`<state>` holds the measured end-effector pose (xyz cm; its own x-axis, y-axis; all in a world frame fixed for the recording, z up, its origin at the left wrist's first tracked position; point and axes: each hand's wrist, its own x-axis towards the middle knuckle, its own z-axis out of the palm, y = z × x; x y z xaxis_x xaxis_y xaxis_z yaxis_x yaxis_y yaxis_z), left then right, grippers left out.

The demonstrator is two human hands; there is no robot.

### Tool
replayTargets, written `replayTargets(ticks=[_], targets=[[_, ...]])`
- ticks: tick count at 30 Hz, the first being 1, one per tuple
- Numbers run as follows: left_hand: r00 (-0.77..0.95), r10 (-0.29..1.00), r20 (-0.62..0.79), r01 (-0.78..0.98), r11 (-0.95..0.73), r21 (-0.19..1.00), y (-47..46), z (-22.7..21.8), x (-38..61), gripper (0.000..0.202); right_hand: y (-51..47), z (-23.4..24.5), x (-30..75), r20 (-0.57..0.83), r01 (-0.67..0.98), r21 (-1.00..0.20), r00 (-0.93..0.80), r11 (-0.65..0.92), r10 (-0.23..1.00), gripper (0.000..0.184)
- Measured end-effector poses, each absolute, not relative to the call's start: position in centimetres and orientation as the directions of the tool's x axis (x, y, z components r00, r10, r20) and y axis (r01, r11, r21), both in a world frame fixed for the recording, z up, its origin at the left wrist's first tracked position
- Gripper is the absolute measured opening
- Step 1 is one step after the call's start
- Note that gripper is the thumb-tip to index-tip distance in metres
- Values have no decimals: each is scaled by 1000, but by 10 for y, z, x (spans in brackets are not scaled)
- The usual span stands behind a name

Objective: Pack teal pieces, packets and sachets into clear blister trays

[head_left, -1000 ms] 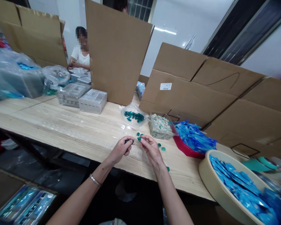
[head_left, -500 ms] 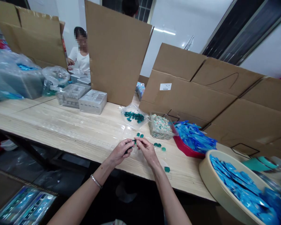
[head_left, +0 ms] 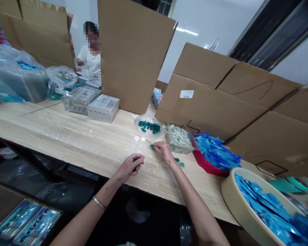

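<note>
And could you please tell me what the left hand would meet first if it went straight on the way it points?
Most likely the right hand, which is at a small green piece. Heights are hard to judge from this one view, so the left hand might pass under it.

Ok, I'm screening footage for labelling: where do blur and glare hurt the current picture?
In the head view, the plastic bag at the left edge is blurred, a bright streak glares on the wall, and the dark item in the left hand shows little detail.
</note>
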<state>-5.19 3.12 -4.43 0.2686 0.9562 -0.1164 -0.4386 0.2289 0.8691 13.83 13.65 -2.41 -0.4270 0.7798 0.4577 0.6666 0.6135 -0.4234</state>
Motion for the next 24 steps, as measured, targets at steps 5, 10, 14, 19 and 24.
replayTargets(ticks=[5, 10, 14, 19, 24], targets=[[273, 953, -129, -447, 244, 860, 31, -48, -57, 29, 157, -38, 133, 376, 758, -310, -457, 574, 806, 18], [305, 943, -132, -459, 267, 848, 30, -47, -58, 29, 154, -40, 127, 306, 811, -222, -469, 541, 828, 22], [311, 940, -138, -476, 280, 834, 30, -47, -57, 30, 150, -46, 126, 321, 827, -199, -451, 525, 833, 23], [313, 939, -143, -492, 289, 821, 32, -50, -59, 29, 147, -48, 124, 331, 841, -119, -467, 527, 820, 21], [316, 939, -139, -523, 294, 800, 34, -47, -57, 27, 146, -43, 112, 213, 831, 114, -556, 545, 803, 19]])
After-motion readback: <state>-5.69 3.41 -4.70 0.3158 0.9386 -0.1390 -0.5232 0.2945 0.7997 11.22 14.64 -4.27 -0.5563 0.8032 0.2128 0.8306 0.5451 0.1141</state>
